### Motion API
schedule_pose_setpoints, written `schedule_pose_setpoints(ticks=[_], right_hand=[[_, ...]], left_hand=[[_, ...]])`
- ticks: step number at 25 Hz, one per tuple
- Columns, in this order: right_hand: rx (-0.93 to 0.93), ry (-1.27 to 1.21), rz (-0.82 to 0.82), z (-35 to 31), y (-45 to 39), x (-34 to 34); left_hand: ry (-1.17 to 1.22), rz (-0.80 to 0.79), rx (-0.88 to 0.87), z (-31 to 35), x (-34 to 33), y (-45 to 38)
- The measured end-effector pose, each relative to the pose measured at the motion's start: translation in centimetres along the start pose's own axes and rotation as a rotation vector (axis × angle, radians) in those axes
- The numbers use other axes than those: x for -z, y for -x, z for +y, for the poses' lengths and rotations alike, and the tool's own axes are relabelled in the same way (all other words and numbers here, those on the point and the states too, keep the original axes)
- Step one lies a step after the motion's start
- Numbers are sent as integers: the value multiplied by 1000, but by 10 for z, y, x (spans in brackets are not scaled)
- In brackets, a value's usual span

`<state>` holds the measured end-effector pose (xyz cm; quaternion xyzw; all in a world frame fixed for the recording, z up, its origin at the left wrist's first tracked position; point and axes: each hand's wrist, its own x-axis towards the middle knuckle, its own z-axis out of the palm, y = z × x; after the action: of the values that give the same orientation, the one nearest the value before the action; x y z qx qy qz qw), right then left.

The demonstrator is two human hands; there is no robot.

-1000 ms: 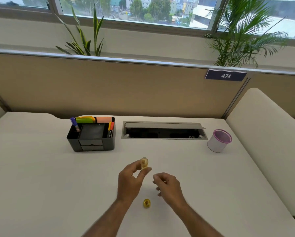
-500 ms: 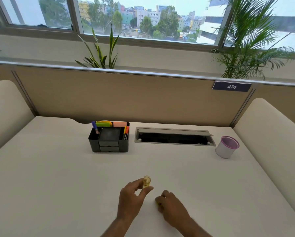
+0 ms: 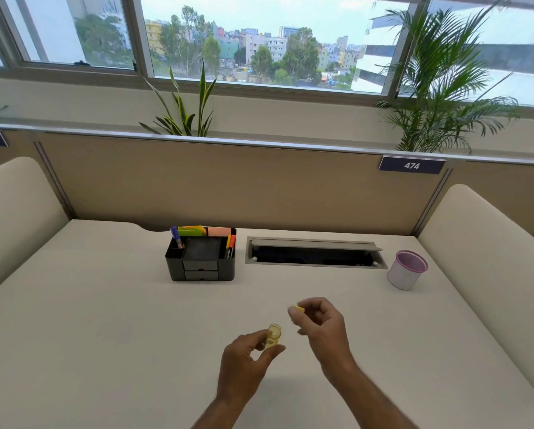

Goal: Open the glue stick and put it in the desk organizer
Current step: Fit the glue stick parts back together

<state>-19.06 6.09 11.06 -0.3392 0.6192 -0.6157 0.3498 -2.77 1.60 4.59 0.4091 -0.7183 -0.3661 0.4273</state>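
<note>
**Glue stick uncapped, one piece in each hand**

Glue stick (image 3: 273, 335) sits in the left hand (image 3: 247, 366), a short translucent yellow cylinder pinched between thumb and fingertips, its round open end tilted up and away from the person. The grip there is clenched around the tube's lower part, held just above the surface (image 3: 104, 335). The right hand (image 3: 319, 328) hovers beside it, a little farther forward and apart from the tube, fingers curled, with the small opaque yellow cap (image 3: 297, 309) nipped between thumb and forefinger; only an edge of the cap shows.

Both hands are over the near middle of the pale, matte, smooth surface. Well beyond them, toward the back, stands the desk organizer (image 3: 201, 258), a boxy black plastic caddy with small drawers in its front face and open compartments on top. A purple-capped pen leans in its left compartment, orange and yellow markers stand in the right one, and flat pads of green, yellow and pink notes rise at the rear.

To the organizer's right a long rectangular grey metal cable hatch (image 3: 315, 252) is sunk into the surface, lid raised. Farther right stands a round white cup (image 3: 405, 274) with a pink rim. A tan fabric partition (image 3: 228, 187) runs behind, bearing a dark plate marked 474.
</note>
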Motion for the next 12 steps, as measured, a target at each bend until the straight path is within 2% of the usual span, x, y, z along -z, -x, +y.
schedule_pose_setpoints(ticks=[3,12], right_hand=[[68,20,-46,-11,7,-6],[181,317,-178,-6,19,-8]], left_hand=[[-9,-2,-26,4,1,-1],[-56,-12,-106,15,9,-2]])
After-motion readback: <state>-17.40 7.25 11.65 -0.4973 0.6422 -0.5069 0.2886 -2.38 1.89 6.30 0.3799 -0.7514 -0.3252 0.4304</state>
